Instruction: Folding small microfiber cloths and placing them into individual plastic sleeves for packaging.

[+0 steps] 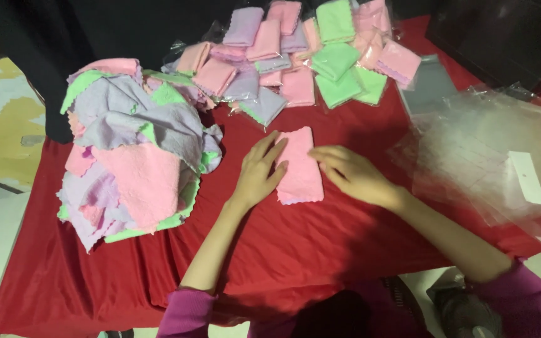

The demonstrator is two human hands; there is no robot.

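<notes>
Both hands flat on one folded pink cloth (300, 166), centre frame, on the red table cover (283, 250).

I see its long axis running top to bottom of the frame, scalloped edge at the lower end. My left hand (259, 172) lies open on its left edge; my right hand (352, 174) lies open, fingertips on its right edge, gripping nothing. One loose cloth heap (133, 150) upper left; one spread of bagged folded cloths (295, 53) top centre, too overlapped to count; clear bags (489, 150) right.
</notes>
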